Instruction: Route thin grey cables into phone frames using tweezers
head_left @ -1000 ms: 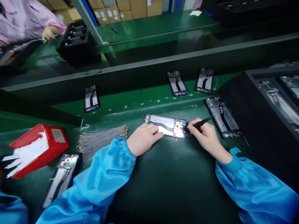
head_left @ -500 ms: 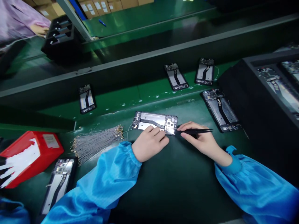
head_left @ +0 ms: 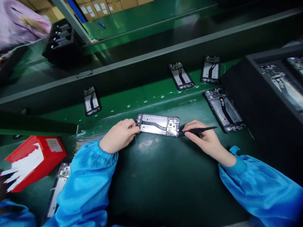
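An opened smartphone (head_left: 153, 123), its board and battery bay showing, lies lengthwise on the green bench. At its left end my left hand (head_left: 121, 134) is closed, thumb and fingertips pinched against the lower corner. What sits in that pinch is hidden. My right hand (head_left: 203, 137) grips black tweezers (head_left: 205, 129), whose tips reach the phone's lower right corner by the circuit board. Behind my left forearm, a bundle of thin grey cables (head_left: 88, 138) is mostly covered.
A red bin (head_left: 54, 156) with white strips stands left, beside another opened phone (head_left: 58, 192). More opened phones lie along the back ledge (head_left: 130, 97) and at right (head_left: 223, 108). A black box (head_left: 251, 94) holding phones bounds the right side. Across the divider, a person's pink sleeve shows.
My left hand has moved left from the phone's lower edge to its left end, uncovering the middle. My right hand stays at the right corner with the tweezers.
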Motion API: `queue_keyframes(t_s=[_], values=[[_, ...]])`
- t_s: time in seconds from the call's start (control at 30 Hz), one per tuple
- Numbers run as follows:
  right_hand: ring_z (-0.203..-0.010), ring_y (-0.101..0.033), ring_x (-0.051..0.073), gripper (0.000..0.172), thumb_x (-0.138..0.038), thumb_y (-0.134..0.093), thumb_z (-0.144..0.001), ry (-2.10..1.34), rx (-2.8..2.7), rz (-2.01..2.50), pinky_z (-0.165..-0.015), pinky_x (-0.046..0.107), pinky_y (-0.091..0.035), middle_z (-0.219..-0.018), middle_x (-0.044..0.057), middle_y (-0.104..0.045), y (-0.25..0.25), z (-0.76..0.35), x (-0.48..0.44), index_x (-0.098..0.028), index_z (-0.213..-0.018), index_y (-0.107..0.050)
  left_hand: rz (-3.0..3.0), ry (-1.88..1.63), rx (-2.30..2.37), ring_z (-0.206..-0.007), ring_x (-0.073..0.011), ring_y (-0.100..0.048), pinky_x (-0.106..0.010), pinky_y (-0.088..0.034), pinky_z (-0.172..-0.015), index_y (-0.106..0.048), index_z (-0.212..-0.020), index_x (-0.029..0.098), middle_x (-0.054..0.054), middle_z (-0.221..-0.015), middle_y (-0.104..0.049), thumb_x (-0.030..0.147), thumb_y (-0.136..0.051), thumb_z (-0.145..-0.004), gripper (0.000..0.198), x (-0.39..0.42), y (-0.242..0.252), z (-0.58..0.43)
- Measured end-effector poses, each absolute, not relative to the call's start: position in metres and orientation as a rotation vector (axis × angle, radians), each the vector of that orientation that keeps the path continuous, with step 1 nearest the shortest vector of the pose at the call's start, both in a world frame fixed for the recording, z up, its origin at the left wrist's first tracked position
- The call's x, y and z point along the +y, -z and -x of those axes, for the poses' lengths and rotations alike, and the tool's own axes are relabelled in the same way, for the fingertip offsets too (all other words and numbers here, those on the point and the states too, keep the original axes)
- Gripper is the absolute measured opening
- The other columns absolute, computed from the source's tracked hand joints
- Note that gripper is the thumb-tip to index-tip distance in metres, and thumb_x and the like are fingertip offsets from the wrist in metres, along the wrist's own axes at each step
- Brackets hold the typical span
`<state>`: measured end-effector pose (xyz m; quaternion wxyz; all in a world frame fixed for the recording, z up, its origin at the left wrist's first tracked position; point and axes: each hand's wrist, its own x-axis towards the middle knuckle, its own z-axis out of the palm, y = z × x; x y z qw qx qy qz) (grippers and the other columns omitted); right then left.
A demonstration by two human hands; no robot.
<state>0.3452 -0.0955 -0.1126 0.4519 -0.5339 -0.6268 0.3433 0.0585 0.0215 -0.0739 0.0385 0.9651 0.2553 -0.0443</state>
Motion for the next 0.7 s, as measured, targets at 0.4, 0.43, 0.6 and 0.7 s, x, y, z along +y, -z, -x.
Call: queue_keyframes(t_s=[0.4, 0.43, 0.6, 0.7], values=[[-0.081, -0.06, 0.017, 0.012, -0.02, -0.058, -0.078, -0.896, -1.505, 1.383, -0.071, 0.033, -0.051, -0.089, 0.005, -0.059, 0.117, -0.344, -0.096, -0.02, -0.09, -0.055, -2.995, -0.223, 0.486, -0.072, -0.0138, -0.048, -0.026, -0.038, -0.064, -0.058, -0.088, 0.019, -0.001, -0.078, -0.054, 0.02, -0.037, -0.089, 0.021, -0.011, 0.093, -0.133], [-0.079, -0.06, 0.017, 0.012, -0.021, -0.059, -0.078, -0.889, -1.499, 1.4, -0.07, 0.032, -0.052, -0.086, 0.004, -0.06, 0.117, -0.343, -0.096, -0.02, -0.089, -0.055, -2.991, -0.262, 0.491, -0.071, -0.0132, -0.048, -0.025, -0.038, -0.064, -0.058, -0.089, 0.02, -0.001, -0.078, -0.054, 0.02, -0.037, -0.089, 0.02, -0.012, 0.096, -0.135], [-0.08, -0.06, 0.017, 0.012, -0.02, -0.06, -0.076, -0.917, -1.499, 1.365, -0.073, 0.033, -0.051, -0.085, 0.003, -0.061, 0.116, -0.342, -0.096, -0.021, -0.083, -0.05, -3.013, -0.474, 0.556, -0.069, -0.0123, -0.047, -0.025, -0.037, -0.061, -0.058, -0.082, 0.02, 0.0, -0.078, -0.055, 0.017, -0.042, -0.087, 0.017, -0.02, 0.109, -0.138], [-0.08, -0.061, 0.017, 0.01, -0.021, -0.059, -0.077, -0.911, -1.489, 1.391, -0.072, 0.033, -0.051, -0.085, 0.003, -0.061, 0.115, -0.342, -0.096, -0.021, -0.084, -0.052, -3.048, -0.569, 0.579, -0.069, -0.013, -0.047, -0.026, -0.036, -0.06, -0.058, -0.082, 0.019, 0.0, -0.075, -0.055, 0.017, -0.044, -0.087, 0.015, -0.025, 0.113, -0.142]])
